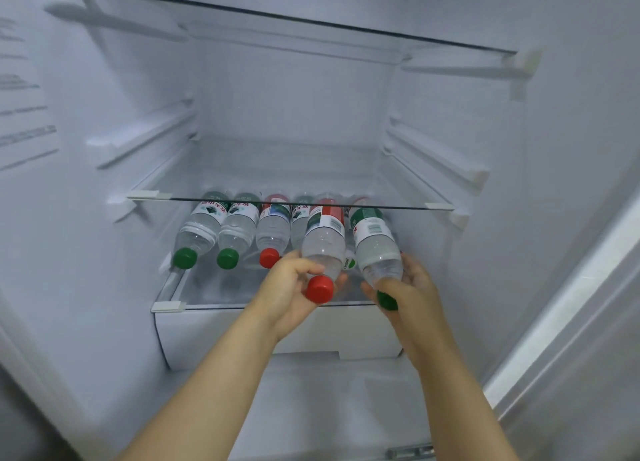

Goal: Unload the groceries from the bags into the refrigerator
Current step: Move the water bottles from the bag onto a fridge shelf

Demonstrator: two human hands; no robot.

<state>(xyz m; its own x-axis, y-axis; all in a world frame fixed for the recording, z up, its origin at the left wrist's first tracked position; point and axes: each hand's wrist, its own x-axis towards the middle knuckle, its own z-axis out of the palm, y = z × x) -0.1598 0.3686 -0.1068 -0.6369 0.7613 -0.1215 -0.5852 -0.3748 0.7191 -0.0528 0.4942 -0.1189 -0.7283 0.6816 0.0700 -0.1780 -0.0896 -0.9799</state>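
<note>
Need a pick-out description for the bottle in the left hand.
In the refrigerator, under the lower glass shelf, lies a row of water bottles. At its right end two are held: the red-capped bottle is in the left hand, beside the green-capped bottle in the right hand. The other red-capped bottle lies untouched.

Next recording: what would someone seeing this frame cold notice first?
Two water bottles at the centre stand out: the left hand grips a red-capped bottle and the right hand grips a green-capped bottle, caps toward the camera. To their left, a row of bottles lies on its sides beneath a glass shelf.
</note>
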